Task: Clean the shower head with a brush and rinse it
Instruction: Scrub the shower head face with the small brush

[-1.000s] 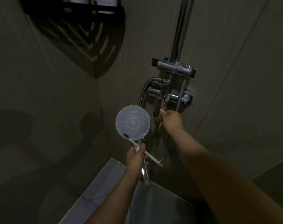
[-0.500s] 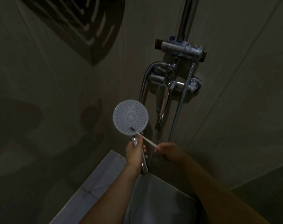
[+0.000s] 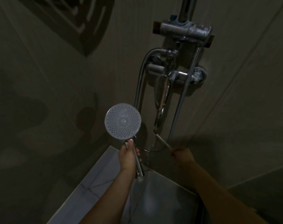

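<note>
The round shower head [image 3: 122, 121] faces me, its pale nozzle plate lit in the dim stall. My left hand [image 3: 127, 156] grips its chrome handle just below the head and holds it upright. To the right, my right hand [image 3: 182, 155] holds a thin pale brush [image 3: 162, 140] by the end of its handle. The brush's dark bristle tip points up and left, just below the tap lever, apart from the shower head.
The chrome mixer tap [image 3: 174, 75] with a long lever [image 3: 161, 101] is on the wall above my hands. Two metal hoses [image 3: 180, 104] hang from it. A riser pipe [image 3: 186, 7] runs upward. A pale tiled ledge [image 3: 95, 180] lies below.
My right hand left the tap lever, took the brush from my left hand's grip and drew it right, away from the shower head. The view tilted down.
</note>
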Tool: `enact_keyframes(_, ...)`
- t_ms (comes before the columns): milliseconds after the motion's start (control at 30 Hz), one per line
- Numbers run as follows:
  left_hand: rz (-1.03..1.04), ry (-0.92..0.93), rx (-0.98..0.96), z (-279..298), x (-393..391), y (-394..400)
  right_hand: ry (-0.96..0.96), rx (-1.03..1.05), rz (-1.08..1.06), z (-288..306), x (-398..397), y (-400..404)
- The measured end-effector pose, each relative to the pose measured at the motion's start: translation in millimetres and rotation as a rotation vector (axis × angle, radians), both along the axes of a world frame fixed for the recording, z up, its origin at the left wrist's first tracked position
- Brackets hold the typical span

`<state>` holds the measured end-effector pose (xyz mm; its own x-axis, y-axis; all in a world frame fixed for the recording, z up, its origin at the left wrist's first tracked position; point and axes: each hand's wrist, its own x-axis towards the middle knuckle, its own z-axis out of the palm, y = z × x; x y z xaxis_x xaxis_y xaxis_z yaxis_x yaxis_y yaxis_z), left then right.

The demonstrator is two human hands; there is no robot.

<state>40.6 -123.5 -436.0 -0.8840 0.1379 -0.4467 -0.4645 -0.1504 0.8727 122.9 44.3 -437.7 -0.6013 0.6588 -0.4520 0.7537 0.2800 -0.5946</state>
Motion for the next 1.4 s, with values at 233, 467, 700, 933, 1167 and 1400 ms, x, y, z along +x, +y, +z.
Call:
enact_keyframes(233, -0.009, -0.006, 0.009, 9.3, 1.4, -2.0, 0.088, -0.091, -0.085, 0.7, 10.4, 2.6)
enact_keyframes(467, -0.001, -0.012, -0.012, 14.6, 8.5, -9.4, 0.039, 0.029, -0.025, 14.0, 12.5, -2.6)
enact_keyframes(700, 0.082, 0.022, 0.035, 57.5, 0.6, -24.7, 0.265, 0.261, 0.316, 91.5, -17.8, -33.8)
enact_keyframes(933, 0.138, 0.089, 0.042, 122.0, -31.8, -46.3, 0.298, 0.348, 0.375, 160.5, -79.0, -48.2)
enact_keyframes(1167, 0.172, 0.125, 0.078, 168.4, -49.0, -62.2, 0.236, 0.105, 0.213, 177.6, -96.9, -49.2)
enact_keyframes(1400, 0.197, 0.220, 0.081, 252.7, -59.7, -65.8, 0.580, -0.243, 0.262, 274.6, -121.0, -76.1)
